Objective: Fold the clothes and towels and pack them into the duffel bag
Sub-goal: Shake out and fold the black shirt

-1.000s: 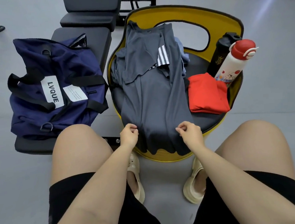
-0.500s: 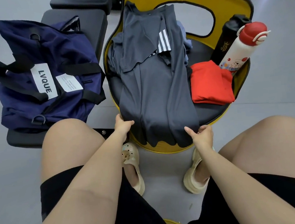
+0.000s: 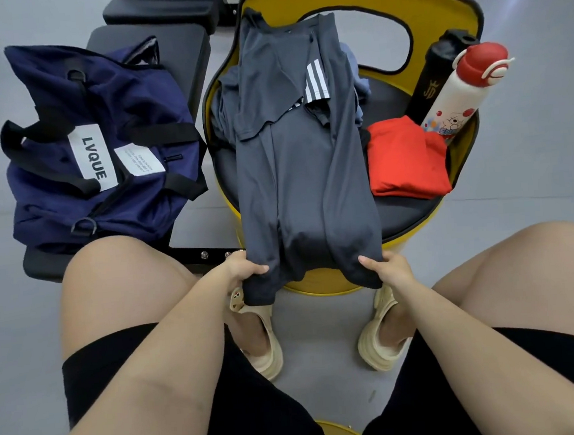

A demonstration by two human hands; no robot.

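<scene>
- The grey shirt (image 3: 295, 168) lay lengthwise on the black seat of a yellow chair (image 3: 412, 211), collar end toward the chair's back, folded narrow with a white-striped sleeve turned over on top.
- Its lower hem hung off the front edge of the seat, toward the person's knees.
- The left hand (image 3: 240, 270) gripped the hem's left corner, thumb lying over the cloth and fingers curled beneath it.
- The right hand (image 3: 387, 267) gripped the hem's right corner in the same way, thumb on top; the two hands were set apart by the width of the folded shirt.
- A folded red garment (image 3: 406, 160) lay on the same seat, just to the right of the shirt.
- A bit of blue cloth (image 3: 358, 77) showed from under the shirt's right edge.
- A white bottle with a red cap (image 3: 459, 95) leaned against the chair's right side, a black bottle (image 3: 437, 71) just behind it.
- The navy duffel bag (image 3: 98, 146) sat on a black padded bench (image 3: 162, 50) left of the chair, straps lying across it and a white LVQUE label facing up.
- Cream clogs (image 3: 261, 339) on the person's feet rested on the grey floor below the chair.
</scene>
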